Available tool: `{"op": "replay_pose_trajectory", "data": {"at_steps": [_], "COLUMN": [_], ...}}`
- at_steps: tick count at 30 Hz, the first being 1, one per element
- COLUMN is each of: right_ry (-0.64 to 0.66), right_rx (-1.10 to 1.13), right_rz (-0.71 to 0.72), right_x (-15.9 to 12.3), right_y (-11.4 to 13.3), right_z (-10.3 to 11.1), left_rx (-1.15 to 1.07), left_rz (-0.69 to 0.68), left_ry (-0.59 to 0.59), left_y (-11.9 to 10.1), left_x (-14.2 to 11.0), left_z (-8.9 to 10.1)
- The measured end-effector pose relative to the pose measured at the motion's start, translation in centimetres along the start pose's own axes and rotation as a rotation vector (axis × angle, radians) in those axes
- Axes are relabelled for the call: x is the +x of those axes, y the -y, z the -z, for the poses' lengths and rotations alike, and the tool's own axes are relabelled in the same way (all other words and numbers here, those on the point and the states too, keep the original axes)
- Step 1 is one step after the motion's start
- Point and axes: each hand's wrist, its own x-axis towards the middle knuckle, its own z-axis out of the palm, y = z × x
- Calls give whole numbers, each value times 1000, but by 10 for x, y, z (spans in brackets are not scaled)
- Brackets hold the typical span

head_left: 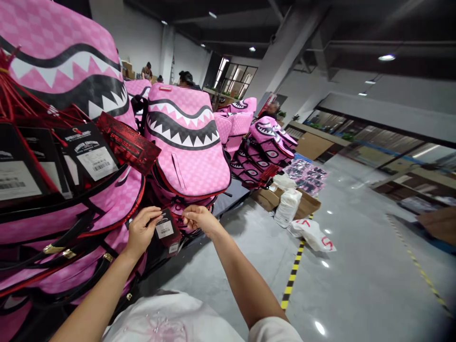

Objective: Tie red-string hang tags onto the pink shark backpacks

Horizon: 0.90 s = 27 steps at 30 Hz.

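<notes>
A black hang tag [164,229] with a white barcode label hangs between my hands, in front of a stack of pink backpacks. My left hand [141,232] pinches it by its upper left edge. To the right of the tag, my right hand [200,219] has its fingertips pressed together; what lies between them is too small to make out. Just above is a pink checkered backpack [188,164] with a printed shark mouth. On the left, more black tags [93,151] on red cords and a dark red tag [128,142] lie on another pink backpack [80,28].
Stacked pink backpacks [272,142] continue along the dark table [237,192]. Beyond its end are a cardboard box [309,204] and white plastic bags [313,236] on the floor. Yellow and black tape [292,278] marks the grey floor. Other people [147,71] are in the background.
</notes>
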Motion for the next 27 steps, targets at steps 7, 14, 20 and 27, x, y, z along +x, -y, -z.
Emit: {"op": "replay_pose_trajectory", "data": {"at_steps": [7,14,20,27], "right_ry": [127,15,-227,-391], "right_rx": [83,199,287,128], "right_rz": [7,204,274,377], "right_x": [1,5,18,28], "right_y": [2,-7,-13,-28], "right_z": [-6,-33,-55,-70], "left_rx": [261,-43,-85,-74], "left_rz": [-186,219,357,421], "left_ry": [143,102,142,234], "left_y": [-16,-6,-2,-7], "left_x": [15,20,18,20], "left_z": [-4,-19,-21,-21]}}
